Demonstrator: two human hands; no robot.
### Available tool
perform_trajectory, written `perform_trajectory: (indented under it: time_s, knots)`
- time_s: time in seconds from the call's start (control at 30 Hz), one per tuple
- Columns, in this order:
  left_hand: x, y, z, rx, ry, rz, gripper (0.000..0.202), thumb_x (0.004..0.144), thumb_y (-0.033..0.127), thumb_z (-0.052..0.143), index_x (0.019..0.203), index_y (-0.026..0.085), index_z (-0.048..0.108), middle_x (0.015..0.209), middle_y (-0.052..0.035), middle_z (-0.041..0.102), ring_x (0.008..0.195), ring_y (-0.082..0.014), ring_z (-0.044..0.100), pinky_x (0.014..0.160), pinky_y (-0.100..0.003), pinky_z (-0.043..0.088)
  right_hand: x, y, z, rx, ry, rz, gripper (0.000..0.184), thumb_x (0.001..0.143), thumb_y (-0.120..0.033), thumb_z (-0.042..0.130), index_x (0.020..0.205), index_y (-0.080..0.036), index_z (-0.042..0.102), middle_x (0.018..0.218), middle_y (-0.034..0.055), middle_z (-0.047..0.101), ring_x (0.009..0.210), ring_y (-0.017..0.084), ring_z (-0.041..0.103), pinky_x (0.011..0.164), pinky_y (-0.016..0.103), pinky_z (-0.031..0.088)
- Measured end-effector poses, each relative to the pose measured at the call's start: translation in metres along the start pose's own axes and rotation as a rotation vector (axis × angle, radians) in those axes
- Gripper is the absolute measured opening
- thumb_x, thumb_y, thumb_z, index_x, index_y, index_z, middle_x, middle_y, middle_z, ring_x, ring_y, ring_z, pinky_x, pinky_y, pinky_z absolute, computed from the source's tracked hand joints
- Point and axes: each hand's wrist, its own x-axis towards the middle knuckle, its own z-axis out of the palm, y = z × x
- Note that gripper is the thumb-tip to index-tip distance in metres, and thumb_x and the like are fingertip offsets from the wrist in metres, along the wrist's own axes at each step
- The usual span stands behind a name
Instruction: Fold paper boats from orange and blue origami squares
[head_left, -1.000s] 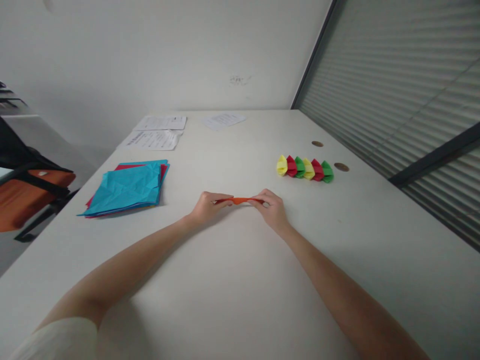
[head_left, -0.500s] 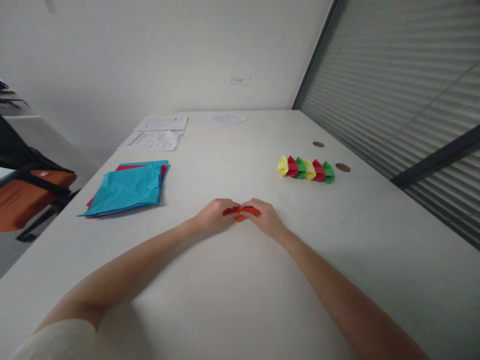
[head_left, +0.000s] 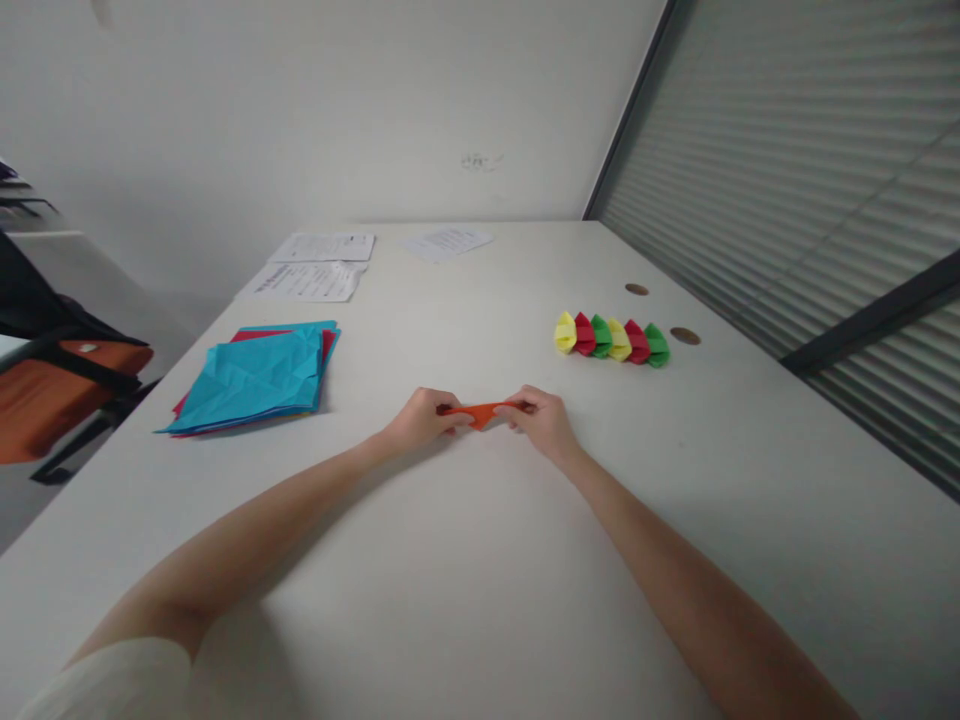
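A folded orange paper piece is held just above the white table between both my hands. My left hand pinches its left end with closed fingers. The right end is pinched by my right hand, fingers closed too. The paper sags to a small point in its middle. Beyond my right hand lies a row of folded paper pieces in yellow, red and green, touching one another.
A stack of blue and red paper sheets lies at the left. Printed white sheets lie at the table's far end. An orange chair stands left of the table. A slatted blind runs along the right.
My hands came together, folding the orange paper short, then drew a little apart again. The paper is now stretched between them, shorter than one second ago.
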Motion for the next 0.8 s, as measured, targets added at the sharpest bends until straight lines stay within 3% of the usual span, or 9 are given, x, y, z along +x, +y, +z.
perform_trajectory:
  time_s: [0.13, 0.23, 0.37, 0.53, 0.7, 0.8]
  knots:
    - [-0.001, 0.0, 0.001, -0.108, -0.04, -0.075, 0.031, 0.078, 0.041, 0.067, 0.068, 0.012, 0.067, 0.051, -0.0032, 0.061, 0.043, -0.0089, 0.049, 0.044, -0.021, 0.033, 0.002, 0.001, 0.0, 0.156, 0.126, 0.148, 0.028, 0.062, -0.044, 0.08, 0.067, -0.018, 0.071, 0.049, -0.0014, 0.06, 0.045, 0.011, 0.052, 0.044, 0.024, 0.04]
    - [-0.002, 0.002, 0.002, -0.113, -0.072, -0.068, 0.031, 0.079, 0.041, 0.066, 0.065, 0.013, 0.063, 0.048, -0.0011, 0.058, 0.042, -0.008, 0.047, 0.044, -0.02, 0.032, 0.003, -0.004, 0.003, 0.244, 0.221, 0.155, 0.022, 0.063, -0.039, 0.079, 0.067, -0.019, 0.072, 0.051, -0.001, 0.062, 0.048, 0.011, 0.054, 0.049, 0.024, 0.043]
    - [-0.002, 0.004, 0.001, -0.087, -0.031, -0.028, 0.035, 0.078, 0.044, 0.066, 0.06, 0.015, 0.057, 0.044, 0.003, 0.052, 0.04, -0.0066, 0.042, 0.042, -0.02, 0.029, 0.002, -0.009, 0.007, 0.287, 0.279, 0.155, 0.019, 0.063, -0.036, 0.077, 0.064, -0.019, 0.071, 0.05, -0.002, 0.06, 0.048, 0.011, 0.052, 0.051, 0.026, 0.044]
    - [-0.002, -0.001, -0.001, -0.061, -0.017, -0.017, 0.044, 0.084, 0.052, 0.058, 0.059, 0.016, 0.052, 0.044, 0.0038, 0.05, 0.039, -0.0058, 0.038, 0.041, -0.02, 0.026, 0.002, -0.003, 0.006, 0.409, 0.362, 0.186, 0.024, 0.06, -0.039, 0.081, 0.067, -0.018, 0.07, 0.053, -0.0021, 0.06, 0.05, 0.011, 0.051, 0.053, 0.027, 0.043]
    - [-0.003, -0.005, 0.001, -0.07, -0.02, 0.022, 0.047, 0.083, 0.056, 0.056, 0.058, 0.017, 0.05, 0.044, 0.004, 0.048, 0.04, -0.0061, 0.037, 0.042, -0.02, 0.027, -0.001, -0.005, 0.009, 0.65, 0.27, 0.217, 0.036, 0.053, -0.047, 0.086, 0.068, -0.02, 0.068, 0.064, 0.0001, 0.065, 0.054, 0.011, 0.053, 0.053, 0.027, 0.045]
    - [-0.004, -0.004, 0.003, -0.115, -0.017, 0.016, 0.048, 0.082, 0.058, 0.056, 0.059, 0.017, 0.05, 0.047, 0.0034, 0.05, 0.041, -0.006, 0.039, 0.042, -0.019, 0.028, -0.007, -0.006, 0.015, 0.655, 0.152, 0.244, 0.038, 0.052, -0.05, 0.086, 0.065, -0.019, 0.069, 0.063, 0.0012, 0.066, 0.054, 0.012, 0.054, 0.055, 0.028, 0.046]
